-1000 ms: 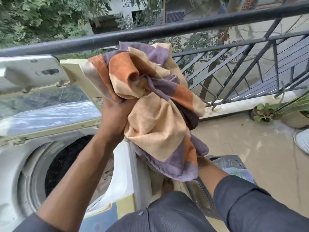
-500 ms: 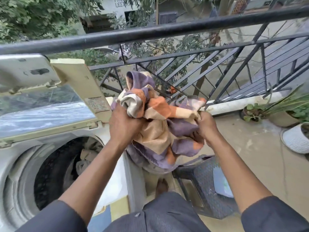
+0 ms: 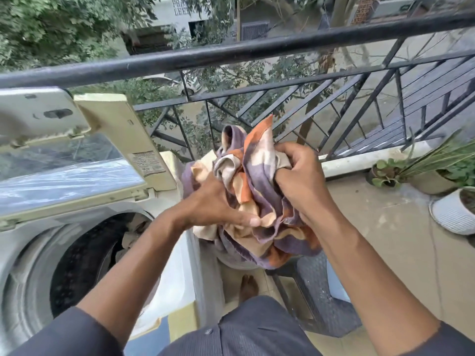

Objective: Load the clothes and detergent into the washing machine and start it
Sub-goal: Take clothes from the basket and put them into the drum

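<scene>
A bunched cloth (image 3: pixel 257 191) in purple, orange and cream is held in the air to the right of the washing machine (image 3: pixel 30 242). My left hand (image 3: pixel 216 204) grips its lower left side and my right hand (image 3: pixel 295 176) clutches its upper right. The top-loading machine stands at the left with its lid (image 3: pixel 69 163) folded up and its dark drum (image 3: pixel 84 260) open. Some pale clothes (image 3: pixel 131 235) show inside the drum. No detergent is visible.
A black metal railing (image 3: pixel 257 51) runs across the balcony just beyond the cloth. A dark plastic stool (image 3: pixel 318 299) stands below my right arm. Potted plants (image 3: pixel 437 170) and a white ribbed pot (image 3: pixel 452 214) sit at the right on the tiled floor.
The cloth has come down from in front of my face and is gathered into a tighter bundle. My right hand has come up from under the cloth and now grips its upper right.
</scene>
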Demonstrator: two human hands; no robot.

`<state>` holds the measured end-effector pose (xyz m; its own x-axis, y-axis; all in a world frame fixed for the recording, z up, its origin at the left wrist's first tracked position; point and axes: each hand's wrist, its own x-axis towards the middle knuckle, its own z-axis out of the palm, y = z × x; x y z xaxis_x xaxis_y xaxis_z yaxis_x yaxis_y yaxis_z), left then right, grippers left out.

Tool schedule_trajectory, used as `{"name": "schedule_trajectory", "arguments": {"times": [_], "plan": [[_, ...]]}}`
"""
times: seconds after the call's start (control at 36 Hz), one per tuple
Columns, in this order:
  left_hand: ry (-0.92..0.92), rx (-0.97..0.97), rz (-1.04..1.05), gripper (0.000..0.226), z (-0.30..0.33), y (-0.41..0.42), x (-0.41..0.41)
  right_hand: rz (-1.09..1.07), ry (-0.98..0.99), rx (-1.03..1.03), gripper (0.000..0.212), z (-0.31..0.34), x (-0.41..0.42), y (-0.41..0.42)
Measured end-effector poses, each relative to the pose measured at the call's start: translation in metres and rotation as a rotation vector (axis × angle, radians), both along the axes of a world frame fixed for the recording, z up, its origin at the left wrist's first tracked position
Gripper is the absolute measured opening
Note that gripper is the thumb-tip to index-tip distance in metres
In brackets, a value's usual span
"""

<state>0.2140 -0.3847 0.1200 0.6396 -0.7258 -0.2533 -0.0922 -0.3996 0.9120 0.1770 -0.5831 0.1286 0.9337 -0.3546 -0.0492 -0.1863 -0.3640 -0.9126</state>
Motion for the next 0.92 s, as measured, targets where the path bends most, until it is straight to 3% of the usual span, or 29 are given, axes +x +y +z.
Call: {"name": "schedule_trajectory", "arguments": {"times": [0.06,0.17,0.22,0.31,0.36,0.44,0.53,0.67,0.72,0.81,0.86,0.92], "plan": [[-0.098,-0.022,0.068,0.055,-0.008,-0.005,-0.001,0.035,-0.034,-0.032,0.032,0.003,-0.002,0.008],[-0.349,0.017,0.341,0.077,-0.019,-0.012,-0.003,0.215,-0.071,0.042,0.036,0.011,-0.001,0.015],[-0.392,0.046,0.465,0.073,-0.022,-0.015,-0.003,0.303,-0.034,0.208,0.039,0.014,0.000,0.014],[-0.434,0.272,0.559,0.070,-0.036,-0.013,0.006,0.413,0.011,0.523,0.045,0.020,0.001,0.008],[-0.452,0.303,0.616,0.065,-0.043,-0.011,0.009,0.456,0.028,0.571,0.040,0.023,0.001,0.002],[-0.484,0.198,0.617,0.053,-0.036,-0.014,0.007,0.407,0.021,0.543,0.031,0.018,0.003,-0.008],[-0.522,0.174,0.572,0.052,-0.027,-0.015,0.007,0.149,-0.004,0.498,0.021,0.007,0.004,-0.013],[-0.521,0.087,0.586,0.051,-0.008,-0.004,0.013,-0.222,0.119,0.173,0.026,-0.064,0.002,-0.038],[-0.501,0.075,0.628,0.048,-0.006,0.006,0.021,-0.161,0.307,0.063,0.056,-0.091,-0.002,-0.048],[-0.428,0.000,0.665,0.052,0.002,0.014,0.032,0.114,0.578,-0.080,0.089,-0.137,-0.007,-0.055],[-0.422,-0.066,0.654,0.051,0.015,0.012,0.033,0.229,0.678,-0.169,0.097,-0.174,-0.006,-0.056],[-0.411,-0.108,0.643,0.049,0.029,0.010,0.033,0.286,0.745,-0.184,0.079,-0.172,-0.005,-0.042]]}}
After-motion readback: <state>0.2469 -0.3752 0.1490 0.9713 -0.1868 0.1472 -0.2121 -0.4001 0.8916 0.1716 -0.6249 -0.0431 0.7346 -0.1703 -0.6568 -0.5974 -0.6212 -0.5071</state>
